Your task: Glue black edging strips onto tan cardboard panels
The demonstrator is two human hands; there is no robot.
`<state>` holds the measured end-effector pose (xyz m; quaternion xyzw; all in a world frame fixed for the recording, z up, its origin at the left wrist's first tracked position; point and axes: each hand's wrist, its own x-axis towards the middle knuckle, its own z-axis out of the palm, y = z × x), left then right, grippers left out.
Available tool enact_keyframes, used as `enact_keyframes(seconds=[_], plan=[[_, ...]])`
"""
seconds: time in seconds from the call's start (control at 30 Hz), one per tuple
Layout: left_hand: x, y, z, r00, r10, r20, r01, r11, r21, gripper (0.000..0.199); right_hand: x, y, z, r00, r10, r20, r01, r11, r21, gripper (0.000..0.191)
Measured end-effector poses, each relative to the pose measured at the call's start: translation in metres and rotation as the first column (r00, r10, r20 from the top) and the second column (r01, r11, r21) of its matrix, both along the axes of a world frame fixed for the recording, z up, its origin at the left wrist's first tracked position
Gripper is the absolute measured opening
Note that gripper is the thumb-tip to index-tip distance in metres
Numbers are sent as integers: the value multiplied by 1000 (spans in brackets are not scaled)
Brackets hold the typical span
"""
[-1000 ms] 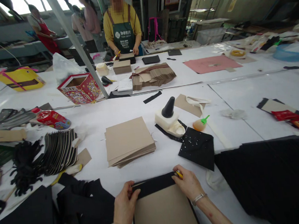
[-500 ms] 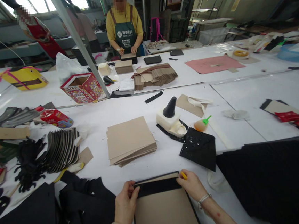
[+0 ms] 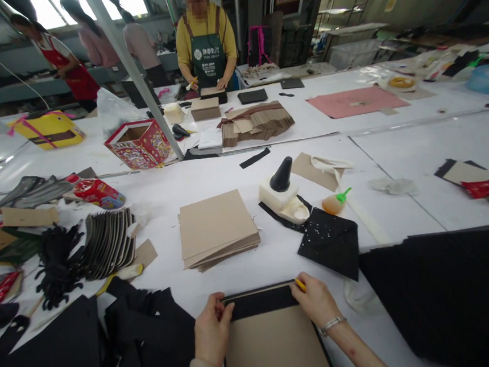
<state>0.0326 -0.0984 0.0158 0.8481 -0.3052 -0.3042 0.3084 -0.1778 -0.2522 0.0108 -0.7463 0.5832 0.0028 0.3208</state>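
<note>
The board [image 3: 280, 346] lay flat between your hands at the near side of the table [image 3: 209, 175], its lower end out of view. Your left hand [image 3: 213, 329] pinched the black strip [image 3: 261, 302] at its left end, thumb against fingers; your right hand [image 3: 319, 301] was closed around a yellow stick [image 3: 300, 285], its fingertips touching the strip's other end. A thin tan line showed beyond the strip, so it could have ended up crooked or wrinkled if one hand had pulled harder than the other. The stick, wedged in the grip that worked the corner, might have caught or marked the strip. White specks on the black scrap [image 3: 330, 239] could have dirtied the strip had the two met, and the white bottle [image 3: 277, 195], its spout toward you, might have dripped if knocked. Counted, there were two hands, one board between them, one strip, one stick, one white bottle, one orange bottle [image 3: 332, 204], one specked scrap, one tan stack [image 3: 216, 223] and one black pile [image 3: 451, 291]; the sheets in either heap you could not have counted. Four other people stood beyond.
</note>
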Motion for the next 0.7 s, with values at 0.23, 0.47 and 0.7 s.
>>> enact_keyframes(seconds=[0.23, 0.47, 0.7], plan=[[-1, 0, 2, 1000, 17, 8, -16, 1000, -14, 29, 0, 1, 0, 1000, 21, -4, -21, 999, -29, 19], [-2, 2, 3, 999, 32, 23, -32, 999, -25, 28, 0, 3, 0, 999, 45, -8, -46, 998, -42, 18], [-2, 1, 1, 998, 41, 40, -40, 998, -38, 30, 0, 6, 0, 998, 59, -25, -61, 996, -64, 17]])
